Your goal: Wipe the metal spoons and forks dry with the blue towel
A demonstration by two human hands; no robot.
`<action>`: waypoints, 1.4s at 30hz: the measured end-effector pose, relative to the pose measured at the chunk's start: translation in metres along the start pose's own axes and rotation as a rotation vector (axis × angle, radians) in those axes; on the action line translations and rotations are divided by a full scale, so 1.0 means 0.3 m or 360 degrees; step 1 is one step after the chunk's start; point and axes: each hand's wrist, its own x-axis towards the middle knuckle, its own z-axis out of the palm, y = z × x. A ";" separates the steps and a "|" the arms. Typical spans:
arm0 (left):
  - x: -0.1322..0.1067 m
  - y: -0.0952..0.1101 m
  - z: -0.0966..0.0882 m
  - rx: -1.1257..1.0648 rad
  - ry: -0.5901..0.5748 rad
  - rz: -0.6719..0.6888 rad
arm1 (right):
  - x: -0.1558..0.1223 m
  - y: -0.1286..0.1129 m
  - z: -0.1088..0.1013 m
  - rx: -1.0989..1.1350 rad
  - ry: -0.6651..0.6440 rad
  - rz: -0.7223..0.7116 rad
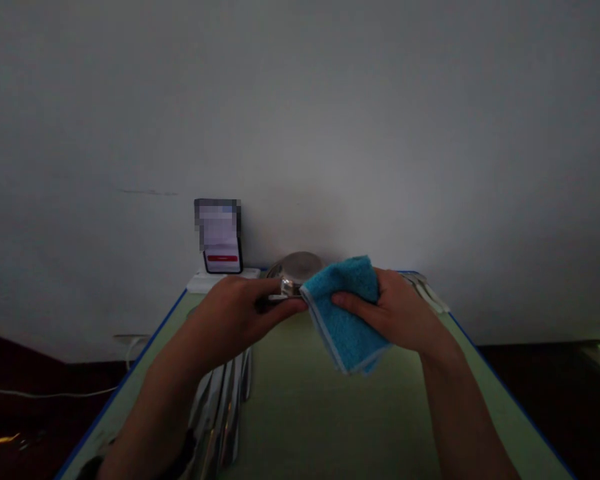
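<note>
My left hand (245, 307) is closed on a shiny metal utensil (290, 288), pinched between thumb and fingers. Its exact kind is hard to make out in the dim light, and its right end goes behind the cloth. My right hand (390, 307) grips a blue cloth (347, 313) with a pale edge, thumb on top, and the cloth touches the utensil's right side. Just behind the hands, near the wall, sits a round metal dish (303, 265), partly covered by them. Below my left forearm lie several long metal utensils (227, 407) side by side, partly hidden.
A phone (223, 247) stands upright on a white base (205, 283) at the table's back left. Several pale-handled utensils (425, 290) lie at the back right. The green table (340, 427) has a blue edge and meets the wall (300, 120). A white cable (50, 395) hangs at left.
</note>
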 end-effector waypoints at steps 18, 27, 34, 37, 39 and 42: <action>-0.001 0.030 -0.017 0.0004 0.0197 -0.0008 | -0.028 0.034 -0.062 0.0333 -0.0036 0.0042; -0.008 0.029 -0.030 -0.0039 0.0223 0.0000 | 0.000 0.024 -0.032 0.0108 0.0198 0.0081; -0.009 0.086 -0.020 -0.0145 0.0332 -0.0035 | 0.036 0.002 0.060 0.0710 0.0815 0.0281; -0.009 0.101 -0.023 -0.0138 0.0362 -0.0045 | 0.044 -0.014 0.089 0.1014 0.0849 0.0295; -0.012 0.096 -0.034 -0.0121 0.0338 -0.0053 | 0.042 -0.014 0.087 0.1106 0.0735 0.0266; -0.023 0.070 -0.055 -0.0109 0.0246 -0.0036 | 0.025 0.007 0.049 0.0950 0.0409 0.0182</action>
